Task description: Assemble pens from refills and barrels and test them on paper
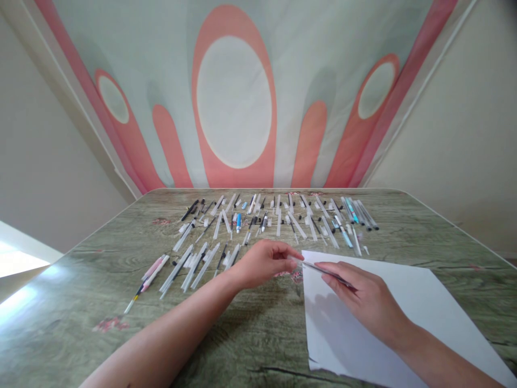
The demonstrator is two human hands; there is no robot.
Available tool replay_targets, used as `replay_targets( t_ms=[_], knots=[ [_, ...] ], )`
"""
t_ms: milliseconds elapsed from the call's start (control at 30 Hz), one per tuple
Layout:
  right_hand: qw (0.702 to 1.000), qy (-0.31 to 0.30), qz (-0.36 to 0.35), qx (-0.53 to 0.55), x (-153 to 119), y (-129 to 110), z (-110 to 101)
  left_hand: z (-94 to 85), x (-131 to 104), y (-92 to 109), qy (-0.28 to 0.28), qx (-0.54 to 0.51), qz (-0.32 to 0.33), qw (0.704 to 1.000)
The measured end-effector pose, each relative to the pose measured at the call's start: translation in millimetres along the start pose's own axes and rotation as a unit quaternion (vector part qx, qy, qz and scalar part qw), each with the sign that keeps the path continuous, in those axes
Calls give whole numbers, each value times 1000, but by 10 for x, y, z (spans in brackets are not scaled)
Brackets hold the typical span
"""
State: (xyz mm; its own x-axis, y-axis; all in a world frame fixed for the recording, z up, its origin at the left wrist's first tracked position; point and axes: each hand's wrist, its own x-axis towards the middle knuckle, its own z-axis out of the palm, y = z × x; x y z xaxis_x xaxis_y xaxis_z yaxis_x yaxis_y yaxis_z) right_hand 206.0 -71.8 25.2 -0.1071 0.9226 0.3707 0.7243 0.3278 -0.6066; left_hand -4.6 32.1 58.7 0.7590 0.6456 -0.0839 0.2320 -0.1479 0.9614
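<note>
A: Step in hand?
B: Pen (312, 265) up near paper's (436, 318) far-left corner. Left hand (258, 264) narrow, pinching clear end; right hand (369, 296) grips barrel.
A: Next move calls for?
B: Steady, aligned fingers, I'd judge.

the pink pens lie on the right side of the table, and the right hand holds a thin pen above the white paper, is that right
Not quite: the pink pens lie on the left side of the table, as the head view shows. The right hand does hold a thin pen above the white paper.
</note>
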Motion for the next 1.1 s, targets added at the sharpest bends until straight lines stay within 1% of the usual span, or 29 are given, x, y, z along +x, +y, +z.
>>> replay_targets(
  t_ms=[167, 333, 467, 533, 600, 667, 733, 800, 867, 933, 1000, 1100],
  knots=[
    [1000, 7, 8, 9, -18, 16, 2, -36, 24, -77, 22, -23, -14, 999],
    [1000, -3, 18, 19, -24, 6, 9, 9, 9, -16, 2, -49, -10, 999],
    [996, -32, 62, 57, -11, -43, -7, 55, 2, 19, 1, -97, -10, 995],
    [988, -63, 92, 105, -5, -80, -7, 82, 14, 5, 6, -167, -15, 986],
    [974, -95, 121, 167, 0, -119, 20, 122, 36, -23, 12, -264, -17, 964],
    [948, -126, 153, 249, 1, -152, 76, 173, 62, -53, 16, -354, -20, 935],
    [908, -156, 186, 342, 0, -174, 142, 219, 83, -75, 16, -406, -24, 913],
    [868, -173, 209, 417, -4, -188, 194, 247, 95, -85, 15, -432, -30, 901],
    [840, -175, 218, 465, -6, -197, 219, 258, 96, -85, 8, -445, -32, 895],
    [822, -179, 219, 495, -10, -199, 223, 261, 91, -81, -2, -447, -36, 894],
    [810, -188, 217, 512, -17, -193, 230, 276, 87, -82, -6, -440, -46, 897],
    [801, -194, 216, 523, -36, -174, 281, 354, 85, -92, 7, -437, -55, 898]
  ],
)
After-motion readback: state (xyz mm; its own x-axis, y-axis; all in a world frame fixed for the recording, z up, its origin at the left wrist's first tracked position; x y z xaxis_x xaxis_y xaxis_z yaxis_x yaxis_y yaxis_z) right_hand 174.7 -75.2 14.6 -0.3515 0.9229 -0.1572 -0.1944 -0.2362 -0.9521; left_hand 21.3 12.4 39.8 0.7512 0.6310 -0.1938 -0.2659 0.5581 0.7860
